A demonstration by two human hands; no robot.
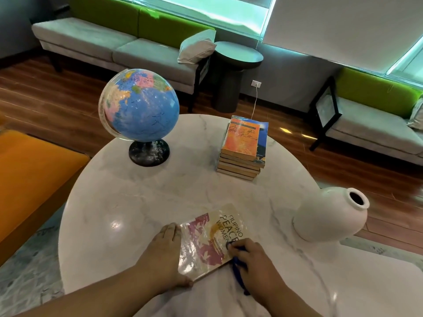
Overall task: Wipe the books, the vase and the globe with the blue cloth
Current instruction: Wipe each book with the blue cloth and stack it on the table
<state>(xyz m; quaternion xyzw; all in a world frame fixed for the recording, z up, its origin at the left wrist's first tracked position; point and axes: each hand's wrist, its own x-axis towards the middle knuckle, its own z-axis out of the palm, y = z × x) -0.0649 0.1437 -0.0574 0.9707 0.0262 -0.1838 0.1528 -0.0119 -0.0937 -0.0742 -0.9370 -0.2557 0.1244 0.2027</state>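
Left hand [166, 250] lies flat, pinning the near book [210, 239] to the table [160, 193]; right hand [249, 257] clutches the blue cloth [238, 271], rubbing its cover. Stack [242, 149], globe [139, 106] far; vase [329, 216] right.

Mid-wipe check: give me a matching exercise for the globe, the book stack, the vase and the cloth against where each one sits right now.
Things:
1. globe
2. stack of books
3. white vase
4. blue cloth

Places:
A. gripped under the right hand, at the corner of the Filipino Peace Women book
B. right edge of the marble table
C. far left of the table
D. far side, right of centre

Pairs: 1-C, 2-D, 3-B, 4-A
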